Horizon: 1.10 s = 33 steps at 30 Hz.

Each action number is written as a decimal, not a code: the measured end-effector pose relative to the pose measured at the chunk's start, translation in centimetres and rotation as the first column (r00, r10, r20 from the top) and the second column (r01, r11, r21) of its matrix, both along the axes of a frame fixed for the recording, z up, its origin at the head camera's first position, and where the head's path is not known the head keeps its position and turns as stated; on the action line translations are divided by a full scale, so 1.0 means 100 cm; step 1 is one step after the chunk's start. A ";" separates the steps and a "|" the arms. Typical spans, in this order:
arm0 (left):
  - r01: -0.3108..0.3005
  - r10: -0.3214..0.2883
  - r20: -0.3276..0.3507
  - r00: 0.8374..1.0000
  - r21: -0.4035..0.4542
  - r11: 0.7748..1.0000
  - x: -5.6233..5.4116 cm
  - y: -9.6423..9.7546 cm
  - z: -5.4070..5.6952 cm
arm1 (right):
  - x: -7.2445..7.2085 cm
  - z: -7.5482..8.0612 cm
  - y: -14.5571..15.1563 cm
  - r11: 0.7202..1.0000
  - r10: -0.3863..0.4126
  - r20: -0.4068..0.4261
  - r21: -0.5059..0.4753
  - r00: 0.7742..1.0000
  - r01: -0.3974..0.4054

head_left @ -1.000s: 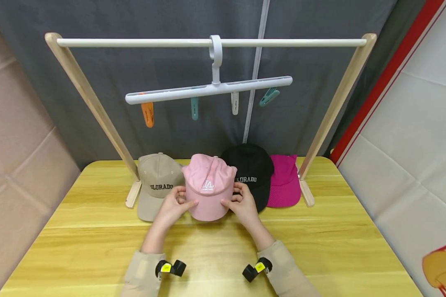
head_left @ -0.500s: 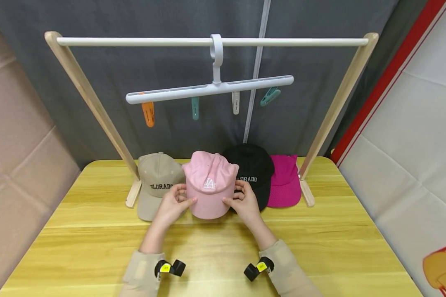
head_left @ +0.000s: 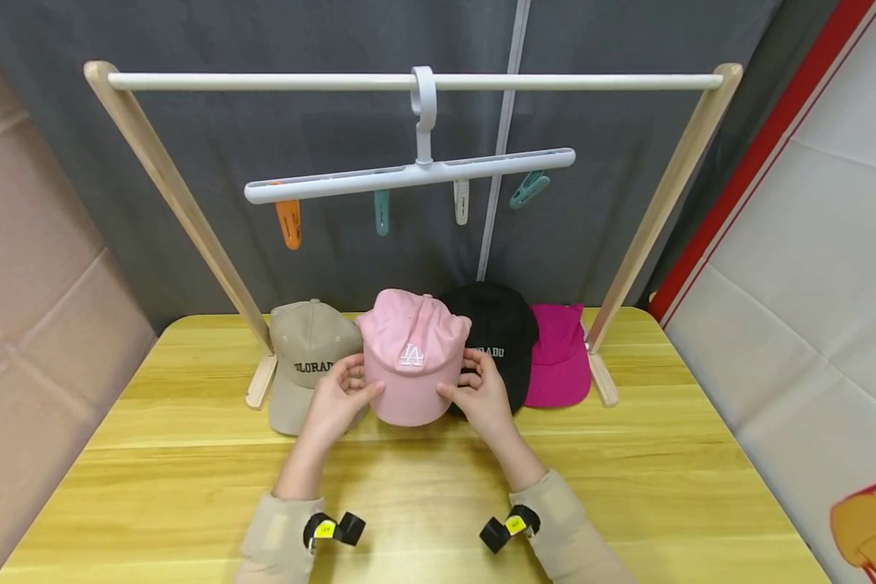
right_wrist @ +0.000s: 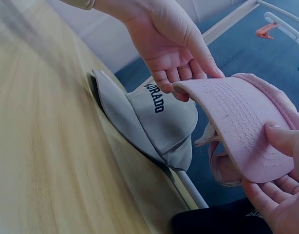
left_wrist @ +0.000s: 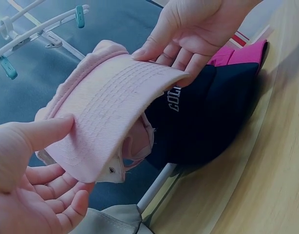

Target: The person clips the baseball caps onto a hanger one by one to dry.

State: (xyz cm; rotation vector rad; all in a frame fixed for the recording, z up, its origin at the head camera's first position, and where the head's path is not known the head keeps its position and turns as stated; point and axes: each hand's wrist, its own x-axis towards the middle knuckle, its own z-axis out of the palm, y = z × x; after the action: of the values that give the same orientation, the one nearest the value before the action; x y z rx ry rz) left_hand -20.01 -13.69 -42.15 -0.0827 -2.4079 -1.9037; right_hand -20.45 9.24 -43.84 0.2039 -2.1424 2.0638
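A pink baseball cap (head_left: 414,341) with a white LA emblem is held up by its brim between both hands. My left hand (head_left: 338,397) pinches the brim's left side, thumb on one face and fingers behind. On the right side, my right hand (head_left: 484,396) pinches it the same way. Both wrist views show the cap lifted off the table, its brim (left_wrist: 108,107) stretched between the two thumbs. Behind it on the table sit a beige cap (head_left: 314,349) at left and a black cap (head_left: 500,324) at right, both lettered and partly covered by the pink cap or hands.
A magenta cap (head_left: 558,365) lies by the right post. Over the table stands a wooden rack with a white rod (head_left: 277,82). From it hangs a tilted white hanger (head_left: 350,184) bearing an orange clip (head_left: 289,225), two teal clips (head_left: 382,212) and a white clip (head_left: 461,203).
Both hands have raised the pink cap slightly, keeping their grip on its brim. It covers more of the black cap's lettering now. The other caps stay put.
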 end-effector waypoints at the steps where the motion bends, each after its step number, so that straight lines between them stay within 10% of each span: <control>1: -0.004 0.004 -0.004 1.000 0.000 1.000 0.000 0.000 0.000 | 0.000 0.002 0.000 1.000 0.003 0.006 -0.006 1.000 -0.003; 11: 0.001 0.000 -0.024 1.000 0.022 1.000 0.001 -0.001 0.008 | 0.017 0.036 -0.002 0.999 0.030 -0.023 -0.017 0.999 -0.031; 33: 0.073 -0.070 -0.022 0.997 0.155 0.985 0.004 -0.007 0.017 | 0.023 0.049 0.001 0.999 0.048 -0.046 -0.002 0.998 -0.048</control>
State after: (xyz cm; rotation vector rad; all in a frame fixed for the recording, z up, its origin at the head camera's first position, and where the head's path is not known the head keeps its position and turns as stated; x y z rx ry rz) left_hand -19.65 -14.38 -40.43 -0.1771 -2.2656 -2.1057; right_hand -18.18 9.30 -38.94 0.3021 -2.1270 2.0674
